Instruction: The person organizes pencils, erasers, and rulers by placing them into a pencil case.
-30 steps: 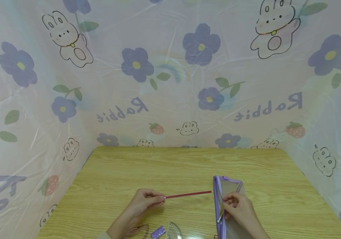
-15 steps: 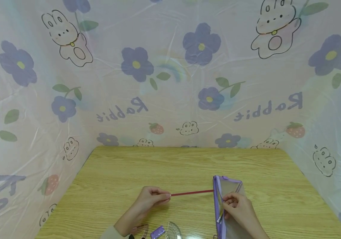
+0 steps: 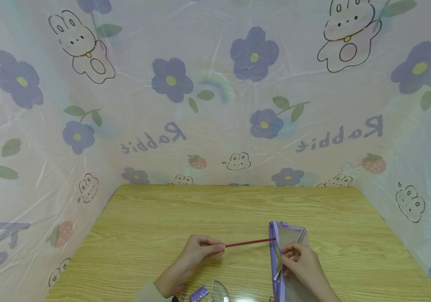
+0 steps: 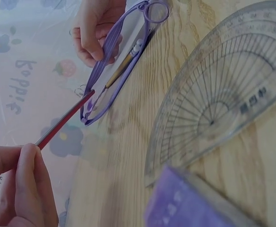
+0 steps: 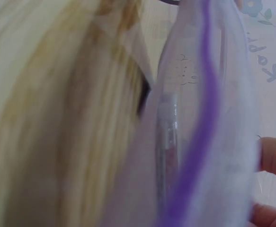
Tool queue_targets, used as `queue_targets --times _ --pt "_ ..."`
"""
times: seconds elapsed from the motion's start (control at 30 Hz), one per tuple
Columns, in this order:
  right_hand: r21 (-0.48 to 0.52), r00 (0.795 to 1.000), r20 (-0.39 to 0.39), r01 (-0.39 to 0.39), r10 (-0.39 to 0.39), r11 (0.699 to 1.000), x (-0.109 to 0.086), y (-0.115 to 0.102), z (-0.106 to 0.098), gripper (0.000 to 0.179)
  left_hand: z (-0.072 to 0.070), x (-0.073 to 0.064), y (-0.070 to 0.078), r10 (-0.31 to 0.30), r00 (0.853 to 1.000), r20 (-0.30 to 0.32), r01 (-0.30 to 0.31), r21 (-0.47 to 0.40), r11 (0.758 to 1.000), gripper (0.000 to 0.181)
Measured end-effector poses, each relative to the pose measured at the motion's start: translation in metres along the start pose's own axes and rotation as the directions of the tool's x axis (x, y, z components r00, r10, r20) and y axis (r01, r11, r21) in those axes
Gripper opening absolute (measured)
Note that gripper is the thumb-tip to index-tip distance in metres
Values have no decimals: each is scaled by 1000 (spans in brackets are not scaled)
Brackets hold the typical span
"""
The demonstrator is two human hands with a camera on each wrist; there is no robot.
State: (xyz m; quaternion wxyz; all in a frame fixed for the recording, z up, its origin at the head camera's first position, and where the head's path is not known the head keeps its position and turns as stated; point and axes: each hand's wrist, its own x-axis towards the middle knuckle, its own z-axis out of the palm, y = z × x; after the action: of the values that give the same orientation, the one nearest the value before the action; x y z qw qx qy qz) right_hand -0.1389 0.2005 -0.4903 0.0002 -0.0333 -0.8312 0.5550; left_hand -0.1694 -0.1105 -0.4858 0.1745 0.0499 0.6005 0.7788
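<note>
My left hand pinches a thin red pencil by its near end between thumb and fingers. The pencil points right, its far tip at the opening of a see-through pencil case with purple edging and zip. With its thumb and fingers my right hand grips the case's zipped edge, pulling the mouth apart. In the left wrist view the pencil tip overlaps the gaping purple rim, and a gold-coloured pen lies inside. A clear-barrelled pen shows through the case wall in the right wrist view.
A clear protractor and a purple eraser lie at the near edge of the wooden table. Another curved, marked ruler is partly hidden by the left forearm. A printed curtain encloses the table's back and sides.
My left hand has moved right with the pencil, bringing its tip from just short of the case to over its opening edge. My right hand keeps its grip in place.
</note>
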Motion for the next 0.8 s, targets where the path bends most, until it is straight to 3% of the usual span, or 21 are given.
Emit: queue_targets --times 0.6,0.8 --pt "-4 1000 -10 4 -4 1000 1 -1 0 14 28 9 -11 47 999 -21 -48 -26 999 20" --pt "-7 1000 -24 2 -2 1000 2 -1 0 15 34 11 -13 31 999 -18 -32 -18 999 17"
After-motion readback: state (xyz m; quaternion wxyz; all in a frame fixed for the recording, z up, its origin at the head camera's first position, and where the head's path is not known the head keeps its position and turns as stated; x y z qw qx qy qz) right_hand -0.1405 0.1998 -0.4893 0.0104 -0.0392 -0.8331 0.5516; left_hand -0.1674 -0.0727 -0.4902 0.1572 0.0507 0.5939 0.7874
